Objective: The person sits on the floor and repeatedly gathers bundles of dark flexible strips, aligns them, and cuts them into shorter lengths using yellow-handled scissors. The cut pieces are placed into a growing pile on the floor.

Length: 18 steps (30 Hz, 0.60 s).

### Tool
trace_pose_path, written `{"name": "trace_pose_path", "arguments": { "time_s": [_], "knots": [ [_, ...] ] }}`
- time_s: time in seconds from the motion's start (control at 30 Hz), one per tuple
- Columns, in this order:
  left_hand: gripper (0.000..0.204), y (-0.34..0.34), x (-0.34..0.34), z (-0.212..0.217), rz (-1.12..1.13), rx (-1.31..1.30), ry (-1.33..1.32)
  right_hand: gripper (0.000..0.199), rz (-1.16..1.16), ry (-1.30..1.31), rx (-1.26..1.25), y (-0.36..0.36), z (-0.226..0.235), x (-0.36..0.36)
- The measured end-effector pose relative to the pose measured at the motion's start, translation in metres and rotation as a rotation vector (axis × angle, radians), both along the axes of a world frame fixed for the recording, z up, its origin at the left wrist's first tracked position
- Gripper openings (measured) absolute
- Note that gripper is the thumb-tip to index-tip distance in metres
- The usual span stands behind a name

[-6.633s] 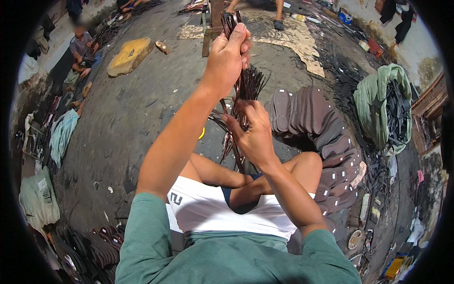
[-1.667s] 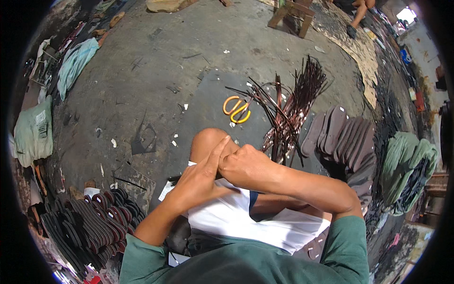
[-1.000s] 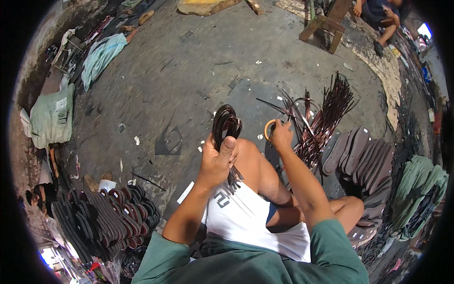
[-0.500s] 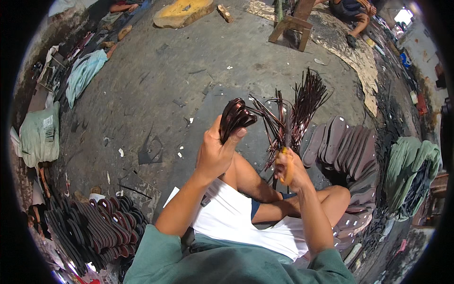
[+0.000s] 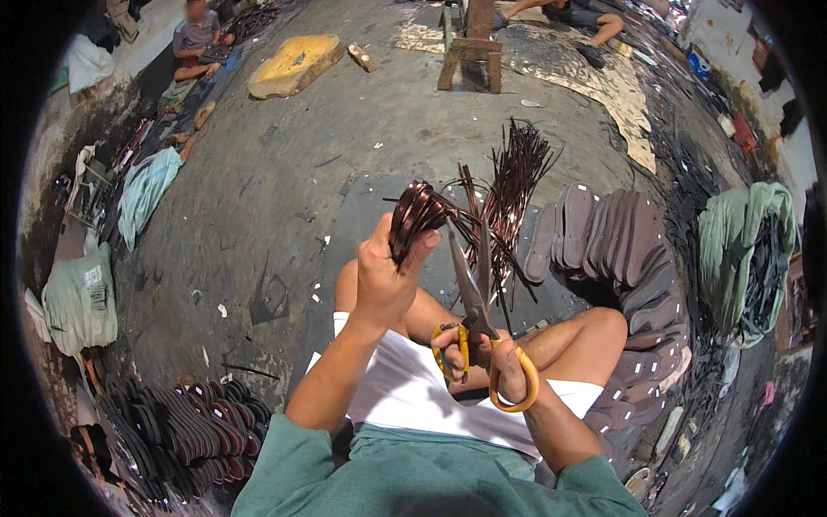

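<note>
Above a grey floor [image 5: 258, 172], a looped brown bundle [image 5: 420, 214] is clamped in my left hand [image 5: 388, 280], likely to keep it gathered; my right hand [image 5: 508, 364] grips scissors [image 5: 478, 320], blades spread beside it; loose strips [image 5: 521, 172] lie beyond, soles [image 5: 624, 237] rightward.

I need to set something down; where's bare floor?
Mostly bare: the floor left of the left hand, between the yellow block and the dark soles. Crowded: ahead and right of the scissors, with strips, brown soles and a green sack.

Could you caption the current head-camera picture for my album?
Left hand grips a looped bundle of dark strips; right hand holds scissors, blades open.
</note>
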State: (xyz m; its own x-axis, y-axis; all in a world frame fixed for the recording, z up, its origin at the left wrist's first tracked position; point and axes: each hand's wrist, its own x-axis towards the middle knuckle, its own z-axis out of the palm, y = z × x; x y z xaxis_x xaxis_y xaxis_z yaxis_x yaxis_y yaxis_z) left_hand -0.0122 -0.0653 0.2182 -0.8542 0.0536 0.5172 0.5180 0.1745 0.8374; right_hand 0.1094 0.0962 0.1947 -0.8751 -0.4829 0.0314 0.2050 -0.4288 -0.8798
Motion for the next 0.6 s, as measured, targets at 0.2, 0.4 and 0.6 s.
{"name": "trace_pose_path", "arguments": {
  "time_s": [0.2,0.4,0.6],
  "knots": [
    [0.028,0.011,0.017,0.006,-0.069,0.051,0.009,0.101,-0.084,-0.057,-0.033,0.004,0.01,0.01],
    [0.034,0.014,0.029,0.01,-0.334,0.566,-0.354,0.117,-0.183,-0.158,-0.056,0.004,0.017,0.027],
    [0.019,0.019,0.043,0.009,-0.434,0.407,-0.394,0.105,-0.151,-0.093,-0.154,0.014,0.025,0.024]
  ]
}}
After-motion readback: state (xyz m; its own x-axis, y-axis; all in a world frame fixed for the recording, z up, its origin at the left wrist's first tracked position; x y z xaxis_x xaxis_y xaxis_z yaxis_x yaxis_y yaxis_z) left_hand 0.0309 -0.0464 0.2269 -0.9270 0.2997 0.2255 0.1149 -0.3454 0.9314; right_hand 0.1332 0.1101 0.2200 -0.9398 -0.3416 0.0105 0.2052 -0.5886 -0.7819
